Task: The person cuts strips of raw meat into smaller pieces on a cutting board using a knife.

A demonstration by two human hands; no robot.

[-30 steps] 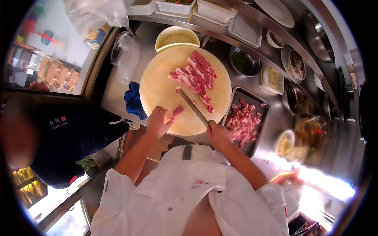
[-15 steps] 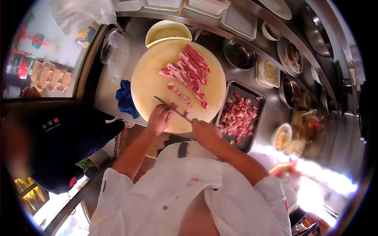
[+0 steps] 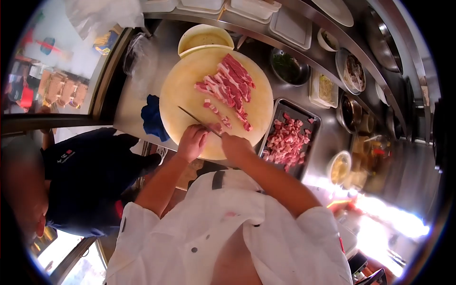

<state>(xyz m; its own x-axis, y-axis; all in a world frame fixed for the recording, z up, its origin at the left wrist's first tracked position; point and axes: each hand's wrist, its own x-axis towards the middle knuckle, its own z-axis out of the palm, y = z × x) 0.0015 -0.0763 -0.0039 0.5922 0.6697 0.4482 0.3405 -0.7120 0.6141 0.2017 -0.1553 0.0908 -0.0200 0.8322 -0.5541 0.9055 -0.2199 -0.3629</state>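
My right hand [image 3: 236,148] grips a knife [image 3: 195,118], its blade slanting up and left over the round cutting board [image 3: 178,85]. Close beside the blade, my left hand [image 3: 192,143] rests at the board's near edge with its fingers curled together; whatever lies under them is hidden. A small piece of raw meat [image 3: 216,127] shows just beyond the blade. Diced bits of meat [image 3: 219,115] lie in a row farther up the board. Larger slices of red, fat-streaked meat [image 3: 230,85] are spread behind them.
Right of the board, a dark tray [image 3: 311,142] holds a heap of meat chunks [image 3: 287,140]. A cream tub [image 3: 205,33] stands behind the board and a blue cloth [image 3: 153,118] lies left. Bowls and containers line the right side. A person in dark clothing [image 3: 90,175] is at the left.
My right hand and the knife have shifted left, and the blade is now closer to my left hand. The person at the left has moved and leaned.
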